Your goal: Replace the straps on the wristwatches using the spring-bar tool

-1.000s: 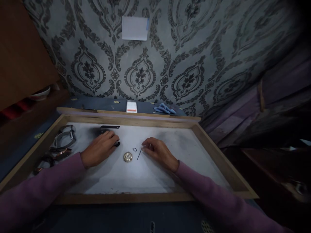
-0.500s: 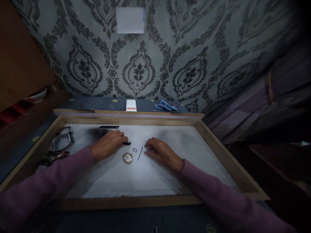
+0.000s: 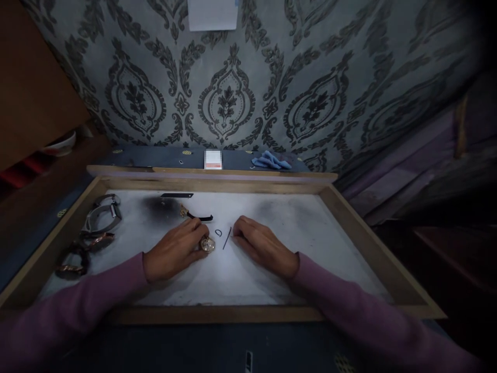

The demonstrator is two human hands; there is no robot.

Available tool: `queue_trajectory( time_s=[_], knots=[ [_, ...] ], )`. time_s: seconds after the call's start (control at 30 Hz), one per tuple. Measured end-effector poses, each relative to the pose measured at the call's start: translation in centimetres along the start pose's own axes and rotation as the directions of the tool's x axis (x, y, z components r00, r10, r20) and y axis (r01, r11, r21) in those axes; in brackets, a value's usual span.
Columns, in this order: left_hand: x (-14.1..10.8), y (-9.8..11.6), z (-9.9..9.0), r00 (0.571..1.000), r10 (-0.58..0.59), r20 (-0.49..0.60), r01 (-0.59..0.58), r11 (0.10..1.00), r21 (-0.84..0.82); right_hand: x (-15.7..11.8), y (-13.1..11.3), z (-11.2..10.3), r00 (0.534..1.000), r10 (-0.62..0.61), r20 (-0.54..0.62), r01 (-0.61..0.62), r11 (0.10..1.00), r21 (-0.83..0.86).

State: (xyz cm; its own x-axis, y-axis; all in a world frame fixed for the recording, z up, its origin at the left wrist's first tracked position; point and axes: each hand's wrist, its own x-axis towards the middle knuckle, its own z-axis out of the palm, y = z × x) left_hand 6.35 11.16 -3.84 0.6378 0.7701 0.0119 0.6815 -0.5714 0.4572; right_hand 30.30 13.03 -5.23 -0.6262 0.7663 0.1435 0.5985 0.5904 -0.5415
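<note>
My left hand has its thumb and fingers closed on the edges of a round watch head with a pale dial and gold-coloured case, at the white tray floor. My right hand is closed in a pinch; whatever it may hold is hidden. Between the hands lie a small dark ring and a thin dark rod, the rod close to my right fingertips. Just beyond my left fingers lies a black watch strap with gold-coloured metal at its left end.
Several watches, among them a grey one and a dark one, line the tray's left side. A flat black blade-like strip lies near the back. Wooden walls frame the tray. Behind it are a blue cloth and a small white box.
My left hand has let go of the black strap, come nearer to me and closed on the watch head. My right hand stays by the rod, its fingers curled tighter. The view has tilted down slightly.
</note>
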Motion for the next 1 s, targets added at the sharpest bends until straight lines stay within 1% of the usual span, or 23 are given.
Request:
queue_trajectory(
  time_s=[0.1, 0.17, 0.27, 0.33, 0.47, 0.53, 0.63, 0.7, 0.77, 0.87, 0.93, 1.0],
  knots=[
    [0.4, -0.1, 0.0, 0.999, -0.037, 0.031, 0.040, 0.994, -0.103, 0.1, -0.5, 0.6, 0.999, 0.025, 0.041, -0.032, 0.984, 0.178],
    [0.6, 0.0, -0.1, 0.999, -0.033, 0.038, 0.039, 0.987, -0.155, 0.3, -0.8, 1.1, 0.995, 0.062, 0.078, -0.084, 0.943, 0.322],
    [0.7, 0.1, -0.1, 0.997, -0.051, 0.051, 0.061, 0.977, -0.203, 0.7, -1.1, 1.8, 0.982, 0.130, 0.137, -0.184, 0.824, 0.535],
    [0.8, 0.1, 0.1, 0.995, -0.081, 0.063, 0.094, 0.965, -0.244, 1.0, -1.2, 2.3, 0.974, 0.160, 0.159, -0.225, 0.751, 0.620],
    [0.9, -0.1, 0.7, 0.988, -0.140, 0.065, 0.154, 0.902, -0.402, 1.3, -1.1, 2.6, 0.961, 0.191, 0.200, -0.277, 0.669, 0.690],
    [1.0, -0.3, 1.0, 0.983, -0.175, 0.056, 0.178, 0.833, -0.524, 1.4, -1.0, 2.6, 0.951, 0.210, 0.228, -0.310, 0.607, 0.732],
    [1.2, -0.3, 1.0, 0.976, -0.214, 0.049, 0.186, 0.686, -0.703, 1.5, -1.0, 2.3, 0.934, 0.231, 0.272, -0.352, 0.482, 0.802],
    [1.4, -0.2, 0.8, 0.972, -0.235, 0.024, 0.167, 0.611, -0.774, 1.7, -1.1, 2.1, 0.927, 0.249, 0.281, -0.363, 0.412, 0.836],
    [1.4, 0.0, 0.6, 0.963, -0.268, -0.013, 0.147, 0.569, -0.809, 1.8, -1.2, 2.0, 0.925, 0.268, 0.268, -0.354, 0.363, 0.862],
    [1.4, 0.4, 0.5, 0.954, -0.301, 0.001, 0.162, 0.511, -0.844, 1.9, -1.4, 2.1, 0.925, 0.292, 0.241, -0.332, 0.319, 0.888],
    [1.4, 0.6, 0.7, 0.957, -0.289, 0.032, 0.170, 0.466, -0.868, 1.9, -1.5, 2.2, 0.924, 0.304, 0.230, -0.324, 0.308, 0.894],
    [1.4, 0.9, 0.8, 0.965, -0.260, 0.040, 0.158, 0.450, -0.879, 2.0, -1.6, 2.1, 0.923, 0.321, 0.211, -0.312, 0.306, 0.899]
  ],
)
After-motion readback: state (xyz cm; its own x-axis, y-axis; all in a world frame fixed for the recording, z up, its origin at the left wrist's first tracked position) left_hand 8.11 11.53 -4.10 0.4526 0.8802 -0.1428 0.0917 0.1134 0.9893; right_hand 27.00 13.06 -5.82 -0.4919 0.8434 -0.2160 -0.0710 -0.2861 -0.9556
